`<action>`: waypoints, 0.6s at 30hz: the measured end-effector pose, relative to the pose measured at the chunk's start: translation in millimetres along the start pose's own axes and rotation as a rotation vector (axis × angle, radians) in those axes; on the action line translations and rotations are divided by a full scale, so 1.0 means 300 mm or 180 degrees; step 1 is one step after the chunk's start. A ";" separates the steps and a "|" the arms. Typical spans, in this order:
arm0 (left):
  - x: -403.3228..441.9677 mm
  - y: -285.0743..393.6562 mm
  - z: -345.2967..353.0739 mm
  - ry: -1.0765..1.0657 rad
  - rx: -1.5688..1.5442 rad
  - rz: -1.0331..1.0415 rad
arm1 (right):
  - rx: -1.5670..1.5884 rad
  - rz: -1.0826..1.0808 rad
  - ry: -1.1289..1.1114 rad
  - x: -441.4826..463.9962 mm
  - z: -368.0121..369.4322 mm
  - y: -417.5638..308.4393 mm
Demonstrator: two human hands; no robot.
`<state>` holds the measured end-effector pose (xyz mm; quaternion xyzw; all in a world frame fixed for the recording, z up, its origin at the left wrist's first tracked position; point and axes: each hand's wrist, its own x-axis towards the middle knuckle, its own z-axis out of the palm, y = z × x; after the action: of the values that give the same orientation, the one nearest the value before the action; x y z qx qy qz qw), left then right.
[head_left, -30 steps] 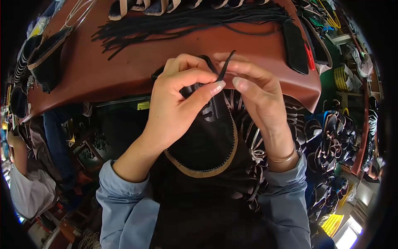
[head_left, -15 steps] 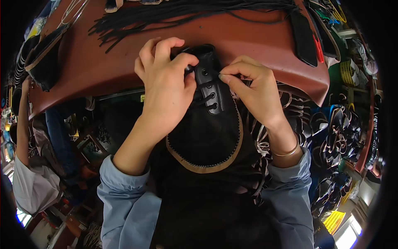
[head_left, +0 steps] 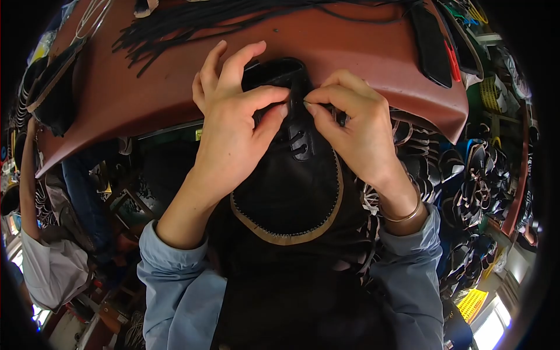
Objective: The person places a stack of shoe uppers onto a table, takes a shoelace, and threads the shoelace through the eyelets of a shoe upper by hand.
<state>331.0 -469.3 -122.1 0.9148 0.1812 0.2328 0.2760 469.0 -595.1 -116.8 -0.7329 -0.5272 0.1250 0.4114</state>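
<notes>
A black leather shoe upper (head_left: 280, 198) hangs over the near edge of the table, its tan border and zigzag stitching curving toward me. A black shoelace (head_left: 298, 146) crosses its lower eyelets. My left hand (head_left: 233, 116) pinches the eyelet flap between thumb and index finger, the other fingers raised. Close on the other side, my right hand (head_left: 356, 125) has thumb and index finger pressed together, apparently on the dark lace at the flap; the fingertips mostly cover it. The upper eyelets are hidden behind my fingers.
On the brown-covered table (head_left: 350, 52) lies a bundle of black laces (head_left: 192, 35). A dark flat piece (head_left: 430, 49) and a red-handled tool (head_left: 452, 61) are at right. Another upper (head_left: 55, 87) hangs at left, near a person's arm (head_left: 29, 186). Piled shoe parts (head_left: 472, 181) are at right.
My left thumb and index finger have moved right onto the eyelet flap, and its other fingers have lifted. My right hand has shifted slightly left, bringing both pinches close together.
</notes>
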 end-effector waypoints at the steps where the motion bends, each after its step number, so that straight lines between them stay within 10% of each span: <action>1: 0.001 -0.003 -0.002 -0.0003 0.0003 0.0036 | -0.0093 -0.0228 0.0058 0.004 0.008 0.004; 12: 0.043 0.008 -0.014 -0.0043 0.0422 0.0557 | -0.0497 -0.0554 0.0167 0.020 0.047 0.017; 18: 0.059 0.002 -0.009 -0.0091 0.0827 0.0995 | 0.0651 0.0334 -0.0144 0.026 0.041 0.022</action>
<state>344.3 -460.6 -114.0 0.9629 0.0616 0.2344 0.1187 469.0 -583.2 -127.3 -0.7107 -0.4817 0.2160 0.4650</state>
